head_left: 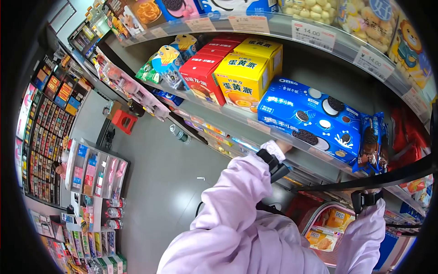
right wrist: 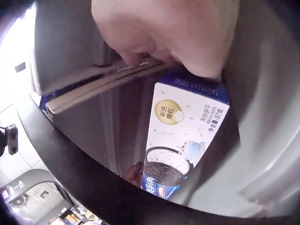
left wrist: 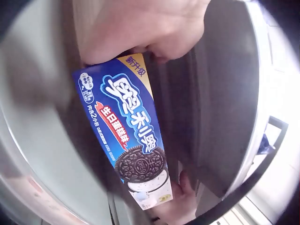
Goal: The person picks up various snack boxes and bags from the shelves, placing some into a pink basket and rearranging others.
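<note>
On the shelf (head_left: 223,119), egg pie boxes (head_left: 243,82) sit between pie boxes (head_left: 203,73) on the left and an Oreo box (head_left: 310,119) on the right. Snack packs (head_left: 373,141) come next. Below, a basket (head_left: 314,213) holds food packs (head_left: 321,240).

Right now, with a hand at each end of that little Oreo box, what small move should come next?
Probably a slow, small nudge of the Oreo box with both hands together: the left hand is at one end, the right hand at the other, and the head view doesn't show it.
</note>
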### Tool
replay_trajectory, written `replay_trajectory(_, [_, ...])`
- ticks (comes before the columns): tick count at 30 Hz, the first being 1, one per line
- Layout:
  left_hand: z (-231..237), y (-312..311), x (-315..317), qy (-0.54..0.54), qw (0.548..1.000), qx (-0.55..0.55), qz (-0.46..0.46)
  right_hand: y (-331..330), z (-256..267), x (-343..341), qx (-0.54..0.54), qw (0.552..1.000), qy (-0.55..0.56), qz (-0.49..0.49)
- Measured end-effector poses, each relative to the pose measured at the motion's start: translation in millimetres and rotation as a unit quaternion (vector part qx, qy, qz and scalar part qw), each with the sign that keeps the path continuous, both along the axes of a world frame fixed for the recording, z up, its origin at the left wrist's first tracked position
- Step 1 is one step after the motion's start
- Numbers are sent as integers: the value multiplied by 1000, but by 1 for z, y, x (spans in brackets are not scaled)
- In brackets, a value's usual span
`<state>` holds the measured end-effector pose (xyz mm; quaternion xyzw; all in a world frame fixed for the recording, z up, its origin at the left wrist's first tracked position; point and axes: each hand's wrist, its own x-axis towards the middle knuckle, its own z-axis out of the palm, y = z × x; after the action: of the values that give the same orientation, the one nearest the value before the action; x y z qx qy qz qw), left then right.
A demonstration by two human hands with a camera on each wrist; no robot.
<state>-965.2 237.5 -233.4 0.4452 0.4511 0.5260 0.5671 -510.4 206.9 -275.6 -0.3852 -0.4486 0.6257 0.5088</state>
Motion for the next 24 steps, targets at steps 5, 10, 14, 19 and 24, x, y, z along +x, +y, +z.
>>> replay_trajectory(5, [13,-1,-34,-44,998,-43,-6,8,18,-32,-20,999,-19,22])
replay_trajectory(10, [24,-4,-59,-78,993,-84,-31,-1,31,-48,-35,998,-36,29])
replay_trajectory(14, [31,-4,-71,-88,990,-104,-43,-5,37,-57,-46,997,-50,36])
replay_trajectory(19, [39,-3,-74,-62,987,-142,-31,-4,49,-67,-50,995,-69,44])
replay_trajectory(24, [-6,18,-103,-81,983,-111,-119,-28,81,-73,-73,989,-118,50])
